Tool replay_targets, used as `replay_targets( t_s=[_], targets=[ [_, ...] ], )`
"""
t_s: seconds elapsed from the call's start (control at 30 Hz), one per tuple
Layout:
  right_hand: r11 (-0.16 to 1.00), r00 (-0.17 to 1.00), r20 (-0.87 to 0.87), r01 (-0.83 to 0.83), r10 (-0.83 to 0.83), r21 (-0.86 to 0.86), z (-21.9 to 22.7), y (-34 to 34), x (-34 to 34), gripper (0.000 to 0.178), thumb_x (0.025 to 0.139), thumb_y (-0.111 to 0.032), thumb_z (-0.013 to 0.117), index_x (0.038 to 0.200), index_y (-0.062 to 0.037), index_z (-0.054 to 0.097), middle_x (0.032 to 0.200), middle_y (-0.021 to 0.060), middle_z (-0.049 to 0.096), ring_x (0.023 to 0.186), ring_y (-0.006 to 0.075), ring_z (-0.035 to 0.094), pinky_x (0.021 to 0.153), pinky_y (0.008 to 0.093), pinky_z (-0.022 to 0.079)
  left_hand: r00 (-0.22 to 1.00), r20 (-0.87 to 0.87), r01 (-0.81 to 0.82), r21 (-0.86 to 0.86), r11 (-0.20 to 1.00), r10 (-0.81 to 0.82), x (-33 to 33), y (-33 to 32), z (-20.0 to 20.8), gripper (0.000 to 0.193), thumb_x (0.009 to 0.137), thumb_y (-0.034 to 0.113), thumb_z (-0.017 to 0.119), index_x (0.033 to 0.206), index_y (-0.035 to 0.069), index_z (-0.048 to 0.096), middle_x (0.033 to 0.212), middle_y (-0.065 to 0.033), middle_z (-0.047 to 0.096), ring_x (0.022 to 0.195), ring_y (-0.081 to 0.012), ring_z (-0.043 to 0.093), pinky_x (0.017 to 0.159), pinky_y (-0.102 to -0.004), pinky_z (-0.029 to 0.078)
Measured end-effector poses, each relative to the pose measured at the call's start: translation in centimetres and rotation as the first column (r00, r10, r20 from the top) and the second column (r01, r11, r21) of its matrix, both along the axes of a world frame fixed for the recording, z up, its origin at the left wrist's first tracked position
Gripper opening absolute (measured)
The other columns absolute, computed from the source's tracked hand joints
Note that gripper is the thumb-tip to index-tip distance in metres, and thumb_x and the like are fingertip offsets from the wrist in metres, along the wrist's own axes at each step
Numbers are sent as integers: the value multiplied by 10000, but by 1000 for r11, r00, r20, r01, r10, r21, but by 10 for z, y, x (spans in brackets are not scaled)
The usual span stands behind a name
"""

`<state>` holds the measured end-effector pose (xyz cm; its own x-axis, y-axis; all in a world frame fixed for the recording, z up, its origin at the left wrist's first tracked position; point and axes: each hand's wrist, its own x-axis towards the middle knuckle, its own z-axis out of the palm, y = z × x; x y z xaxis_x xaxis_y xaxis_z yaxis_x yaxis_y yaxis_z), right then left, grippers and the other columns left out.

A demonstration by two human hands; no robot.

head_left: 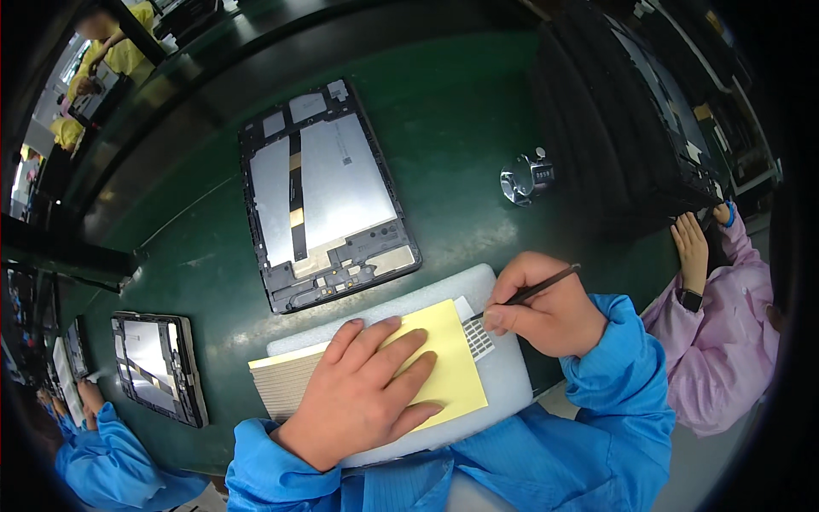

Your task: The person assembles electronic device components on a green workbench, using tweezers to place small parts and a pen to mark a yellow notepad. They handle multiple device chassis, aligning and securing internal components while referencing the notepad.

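Note:
My left hand [367,388] lies spread on a yellow sheet [456,358], holding it down. The sheet rests on a white foam pad [512,375], with a brown striped sheet [281,391] showing at its left. At the sheet's right edge a white label sheet [479,340] with rows of small grey squares sticks out. Held like a pen in my right hand [546,307] are slim dark tweezers [546,283]; their tip is close to the label sheet. Whether the tip grips a label I cannot tell. Beyond the pad lies an opened tablet [341,188], its inside facing up.
A chrome tally counter [539,174] sits on the green table [461,111]. Black stacked trays [614,128] rise at the right, near a co-worker's pink sleeve [712,324]. Another opened tablet [158,367] lies at left, near a co-worker's blue sleeve [119,461].

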<state>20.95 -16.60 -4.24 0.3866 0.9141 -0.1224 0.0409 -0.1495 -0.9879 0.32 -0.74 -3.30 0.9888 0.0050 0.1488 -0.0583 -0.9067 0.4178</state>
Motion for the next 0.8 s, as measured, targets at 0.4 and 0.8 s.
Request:
replay_targets(
  t_s=[0.4,0.8],
  targets=[
    [986,974,-225,67,-31,154,24,36,-10,171,852,10,661,913,6,502,820,95,632,806,148,665,699,265,543,918,278,-309,54,949,283,-9,22,-5,258,705,202,757,894,77,634,1080,-69,607,1105,-286,546,974,-489,388],
    [997,998,0,-68,68,-31,7,10,7,143,854,-48,684,887,-4,552,795,45,609,743,84,592,641,232,479,996,76,60,-68,996,-55,-1,18,-3,464,702,369,767,1039,77,642,1111,-87,600,1081,-305,553,910,-444,445]
  ],
)
